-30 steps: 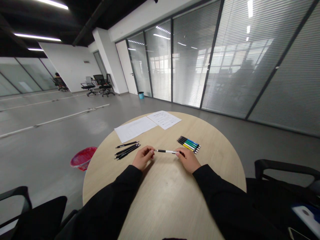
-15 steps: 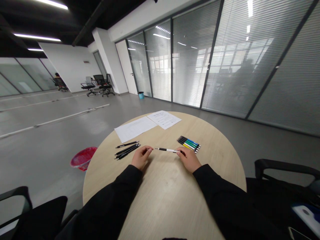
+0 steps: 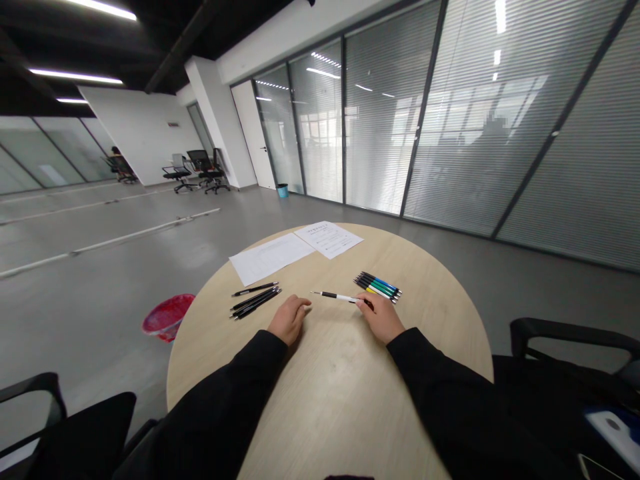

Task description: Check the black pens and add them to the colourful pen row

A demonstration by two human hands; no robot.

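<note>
1. Papers [image 3: 273,258], two: print too small to read.
2. Pen [image 3: 340,297], white and black: over tabletop [image 3: 340,393], nearside of papers.
3. Right hand [image 3: 381,319], nearside of papers: pinched on pen's end.
4. Left hand [image 3: 289,320], nearside of papers: fingers loosely curled, clear of pen.

The round, pale wood-grained counter [image 3: 345,380] carries two white sheets of paper [image 3: 273,258] beyond the left hand [image 3: 289,320], black pens [image 3: 255,304] to that hand's left, and a row of coloured pens [image 3: 383,287] just beyond the right hand [image 3: 381,320].
</note>
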